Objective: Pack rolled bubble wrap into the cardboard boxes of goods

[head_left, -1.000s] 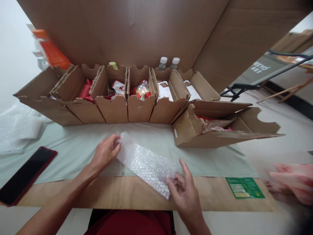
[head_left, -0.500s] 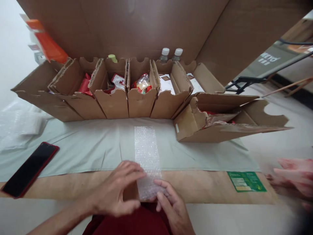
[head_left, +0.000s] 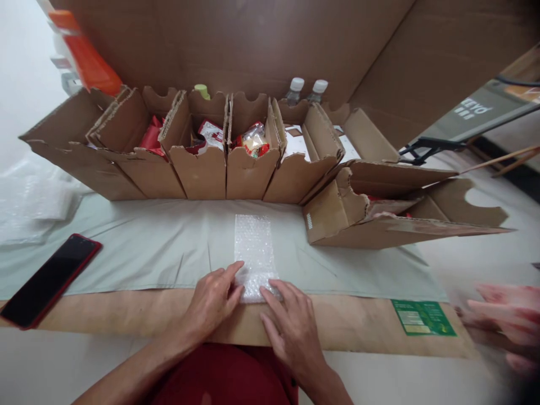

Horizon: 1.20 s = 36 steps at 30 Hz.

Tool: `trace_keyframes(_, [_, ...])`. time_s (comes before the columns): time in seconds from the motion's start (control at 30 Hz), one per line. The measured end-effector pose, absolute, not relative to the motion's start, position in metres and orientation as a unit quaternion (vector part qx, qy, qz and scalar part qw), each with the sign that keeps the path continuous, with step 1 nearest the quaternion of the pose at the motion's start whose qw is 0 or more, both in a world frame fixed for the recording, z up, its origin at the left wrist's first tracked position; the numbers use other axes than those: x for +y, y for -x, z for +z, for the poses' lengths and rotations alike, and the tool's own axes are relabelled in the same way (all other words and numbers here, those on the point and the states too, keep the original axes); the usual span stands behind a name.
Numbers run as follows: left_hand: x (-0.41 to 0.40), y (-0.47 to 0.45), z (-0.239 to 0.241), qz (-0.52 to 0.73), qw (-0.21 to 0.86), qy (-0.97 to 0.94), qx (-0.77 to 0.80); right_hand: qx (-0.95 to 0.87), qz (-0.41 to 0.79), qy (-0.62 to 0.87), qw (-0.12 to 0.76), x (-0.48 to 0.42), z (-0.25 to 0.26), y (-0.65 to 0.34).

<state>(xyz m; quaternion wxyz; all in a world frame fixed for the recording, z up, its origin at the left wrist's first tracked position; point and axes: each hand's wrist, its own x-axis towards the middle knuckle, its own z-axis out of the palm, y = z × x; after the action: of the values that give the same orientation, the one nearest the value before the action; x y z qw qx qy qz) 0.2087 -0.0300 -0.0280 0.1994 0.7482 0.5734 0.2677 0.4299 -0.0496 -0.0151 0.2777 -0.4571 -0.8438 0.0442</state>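
A strip of clear bubble wrap lies on the pale green cloth, its near end folded over onto itself at the cloth's front edge. At the left edge of the fold, my left hand rests with thumb and forefinger apart, fingertips touching the wrap. My right hand is spread over the right side of the fold, fingertips on the plastic and thumb apart. Neither hand visibly grips the wrap. Whether anything lies inside the fold, I cannot tell.
Cardboard bins with packaged goods stand in a row behind; another cardboard bin sits at right. A phone and more bubble wrap lie left, a green card right. Another person's blurred hand shows at far right.
The near end of the bubble wrap has been folded away from me onto the strip. Both hands moved forward; the right hand went from holding that end to lying spread on it.
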Motion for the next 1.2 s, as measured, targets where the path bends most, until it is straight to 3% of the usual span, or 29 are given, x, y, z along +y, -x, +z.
trace_keyframes(0.17, [-0.042, -0.208, -0.013, 0.31, 0.13, -0.773, 0.537, -0.858, 0.043, 0.434, 0.273, -0.034, -0.018, -0.424])
trace_keyframes(0.37, [-0.048, -0.209, -0.007, 0.292, 0.173, -0.794, 0.504, -0.861, 0.162, 0.413, 0.25, -0.018, -0.003, -0.428])
trace_keyframes(0.53, [-0.024, -0.21, -0.024, 0.277, 0.154, -0.762, 0.565, -0.838, 0.053, 0.453, 0.3, -0.012, -0.004, -0.434])
trace_keyframes(0.67, [-0.018, -0.21, -0.023, 0.271, 0.139, -0.761, 0.573, -0.865, 0.033, 0.422, 0.27, -0.013, -0.014, -0.434])
trace_keyframes(0.97, [-0.038, -0.201, -0.013, 0.305, 0.171, -0.799, 0.49, -0.856, 0.199, 0.412, 0.24, -0.005, -0.003, -0.429])
trace_keyframes(1.2, [-0.018, -0.205, -0.025, 0.292, 0.13, -0.757, 0.57, -0.873, 0.056, 0.41, 0.259, -0.007, -0.01, -0.427])
